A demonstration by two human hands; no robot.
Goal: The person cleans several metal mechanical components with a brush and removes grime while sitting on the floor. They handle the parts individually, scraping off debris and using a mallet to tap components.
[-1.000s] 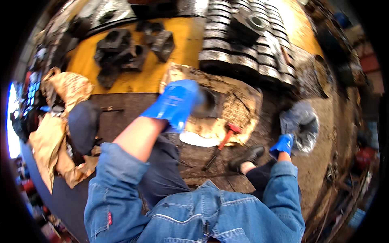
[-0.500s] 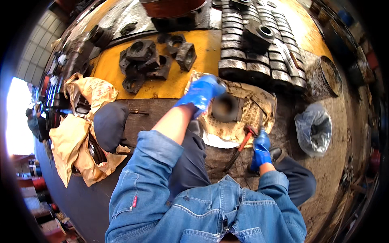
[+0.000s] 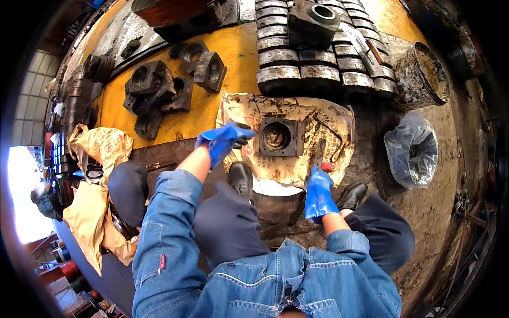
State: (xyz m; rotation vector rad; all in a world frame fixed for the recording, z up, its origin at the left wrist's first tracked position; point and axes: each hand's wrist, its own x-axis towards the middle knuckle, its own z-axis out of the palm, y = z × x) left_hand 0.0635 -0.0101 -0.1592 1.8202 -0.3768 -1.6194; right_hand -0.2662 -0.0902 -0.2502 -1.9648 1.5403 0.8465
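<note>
In the head view, the block (image 3: 292, 139) is lying flat on the paper sack (image 3: 331, 112), its round bore facing up and showing brown residue inside. Since the preceding pictures, the left hand (image 3: 220, 142) has been drawing clear of the block's upper-left edge and is now holding position just beside its left side, apart from it. The right hand (image 3: 319, 192), which was reaching toward the plastic bag (image 3: 391, 144) well to the right of the block, is now standing at the block's near-right side, bringing a grey blade (image 3: 319, 152) with it. As a judgement, this shift is leaving the bore uncovered and is placing the blade within easy reach of the block. Regarding grip, the right hand's fingers are closing firmly around the lower end of the blade, whose free end is pointing away from the wearer, beside the block and apparently not touching it. The same hand is covering part of the hammer (image 3: 327, 167), so whether it is also gripping that handle cannot be told. The left hand's fingers are bending, with dark tips pointing toward the block; whether they are pinching anything cannot be told. A bent rod (image 3: 338, 139) is lying right of the block.
</note>
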